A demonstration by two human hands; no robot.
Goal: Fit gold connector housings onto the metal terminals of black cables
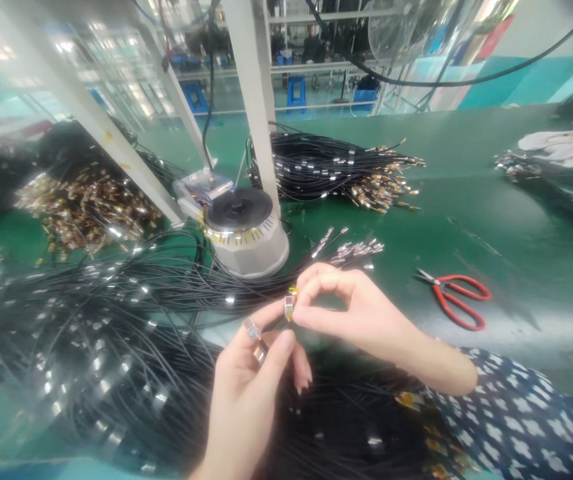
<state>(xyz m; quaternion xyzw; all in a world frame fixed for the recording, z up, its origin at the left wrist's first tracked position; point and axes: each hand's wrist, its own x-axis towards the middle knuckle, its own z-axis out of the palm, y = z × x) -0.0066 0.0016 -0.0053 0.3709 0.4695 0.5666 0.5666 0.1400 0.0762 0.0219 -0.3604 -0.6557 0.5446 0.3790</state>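
In the head view, my right hand (341, 300) pinches a small silvery metal connector (289, 307) with a yellow bit at its top, between thumb and index finger. My left hand (251, 387) is just below and left, its index finger reaching up to that connector. Two more small metal pieces (251, 329) lie in the crook between my left thumb and index finger. Whether they sit on cables is hidden by the fingers. Under both hands spreads a thick bundle of black cables (166, 380) with shiny metal bands.
Red-handled scissors (461, 297) lie open at the right. A grey round device with a black disc top (246, 233) stands behind my hands, beside a white frame post (259, 100). Further cable bundles (336, 167) lie behind it, and gold-tipped ends (91, 207) pile up at left.
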